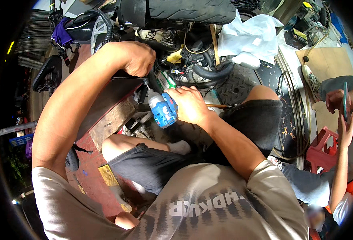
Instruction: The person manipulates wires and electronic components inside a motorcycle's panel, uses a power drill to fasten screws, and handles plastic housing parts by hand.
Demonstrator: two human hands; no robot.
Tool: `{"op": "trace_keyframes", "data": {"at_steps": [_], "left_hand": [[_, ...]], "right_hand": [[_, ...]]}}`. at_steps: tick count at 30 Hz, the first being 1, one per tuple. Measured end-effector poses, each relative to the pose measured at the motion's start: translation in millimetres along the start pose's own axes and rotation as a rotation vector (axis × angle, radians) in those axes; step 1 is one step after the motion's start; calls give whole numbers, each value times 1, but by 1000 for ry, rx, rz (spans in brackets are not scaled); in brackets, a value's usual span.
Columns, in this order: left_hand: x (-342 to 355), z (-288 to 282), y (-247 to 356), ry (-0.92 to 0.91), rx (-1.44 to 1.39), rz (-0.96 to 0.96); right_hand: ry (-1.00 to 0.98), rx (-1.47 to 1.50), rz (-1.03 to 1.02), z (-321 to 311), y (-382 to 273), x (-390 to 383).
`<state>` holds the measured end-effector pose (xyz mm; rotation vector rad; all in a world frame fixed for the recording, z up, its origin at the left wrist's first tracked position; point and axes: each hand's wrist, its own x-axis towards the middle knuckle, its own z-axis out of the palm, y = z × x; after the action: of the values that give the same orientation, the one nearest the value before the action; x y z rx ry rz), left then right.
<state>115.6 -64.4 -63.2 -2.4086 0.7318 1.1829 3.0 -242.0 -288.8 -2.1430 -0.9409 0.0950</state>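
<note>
In my right hand [190, 105] is a blue and grey cordless impact driver [163, 111], its fingers wrapped round the handle. The nose of the tool, with a metal socket or bit, points away from me and up to the left, just below my left hand [139, 59]. That left hand is curled closed, back upward, at the edge of a dark vehicle part; whatever its fingers grip is hidden. Close to the driver's nose lies a green and white box [166, 81]. Whether the tool's tip touches a fastener I cannot tell.
A black tyre [192, 11] lies across the far side. Right of it are a clear plastic bag [250, 37] and a thick black hose [214, 73]. A wooden board [112, 121] is by my knee. At right, another person holds a phone [346, 102] near a red stool [322, 149].
</note>
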Motion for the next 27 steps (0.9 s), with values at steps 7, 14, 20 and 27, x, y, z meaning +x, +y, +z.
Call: {"op": "trace_keyframes", "data": {"at_steps": [7,14,20,27], "left_hand": [[12,16,-15,66,62,64],[9,0,1,-39,56,-31],[-13,4,-16,283,-190,120],[-118,6,-15,672,-384,173]], "right_hand": [[-61,15,-20,-4,2,1],[57,17,-16,2,-2,-2],[-5,56,-55,0,-3,0],[-42,71,-38,-6,1,-2]]}}
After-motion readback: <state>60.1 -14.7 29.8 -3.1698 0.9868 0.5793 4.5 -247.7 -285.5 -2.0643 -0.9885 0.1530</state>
